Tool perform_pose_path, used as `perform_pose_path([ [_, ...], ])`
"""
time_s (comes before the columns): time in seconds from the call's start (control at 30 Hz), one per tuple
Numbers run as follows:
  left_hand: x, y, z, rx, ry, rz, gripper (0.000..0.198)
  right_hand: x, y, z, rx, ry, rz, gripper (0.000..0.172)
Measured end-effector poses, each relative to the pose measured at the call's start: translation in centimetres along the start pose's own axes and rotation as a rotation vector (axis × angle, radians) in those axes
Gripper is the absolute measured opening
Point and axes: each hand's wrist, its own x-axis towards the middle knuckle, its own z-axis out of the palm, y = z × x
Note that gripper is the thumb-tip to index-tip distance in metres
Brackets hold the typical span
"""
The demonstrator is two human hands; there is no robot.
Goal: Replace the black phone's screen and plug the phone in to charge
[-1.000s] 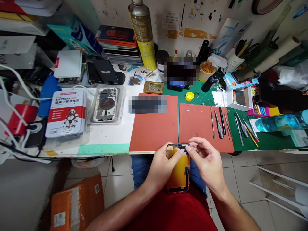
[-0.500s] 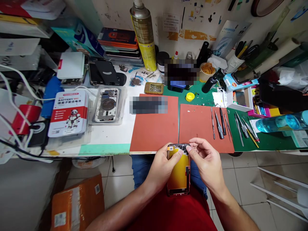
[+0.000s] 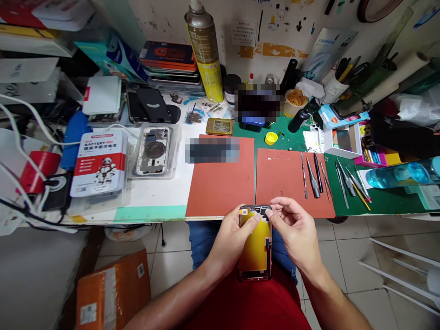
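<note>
A phone screen (image 3: pixel 257 250) is held just off the table's front edge, above my lap, its gold-coloured back facing up. A black frame runs round it, and small parts with a QR label sit along its top end. My left hand (image 3: pixel 232 236) grips it by the left side, thumb lying across the upper part of the back. At the top right corner, my right hand (image 3: pixel 294 229) presses its thumb down on the small parts, with the other fingers curled beside the edge. Whether a tiny piece lies under that thumb is hidden.
Two reddish-brown mats (image 3: pixel 220 188) lie ahead, with tweezers and a pry tool (image 3: pixel 312 178) at the right. An opened phone housing (image 3: pixel 153 149) rests in a clear tray, left. A yellow spray can (image 3: pixel 208 59) stands behind. A blue bottle (image 3: pixel 398 176) lies far right.
The view has shifted very slightly. Both hands keep the same hold on the phone screen, with no clear movement of the fingers.
</note>
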Motion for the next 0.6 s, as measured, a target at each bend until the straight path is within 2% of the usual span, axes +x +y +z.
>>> perform_pose_path([
  [0.2,-0.07,0.1,-0.01,-0.027,-0.034,-0.018,0.038,0.08,0.09,-0.72,0.092,-0.105,0.015,0.025],
  [0.43,-0.11,0.03,-0.07,-0.028,-0.041,0.0,0.039,0.15,0.14,-0.43,0.074,-0.033,0.03,0.028],
  [0.6,-0.28,0.16,-0.03,-0.009,-0.026,0.009,0.038,0.09,0.02,-0.27,0.068,-0.03,0.029,0.029],
])
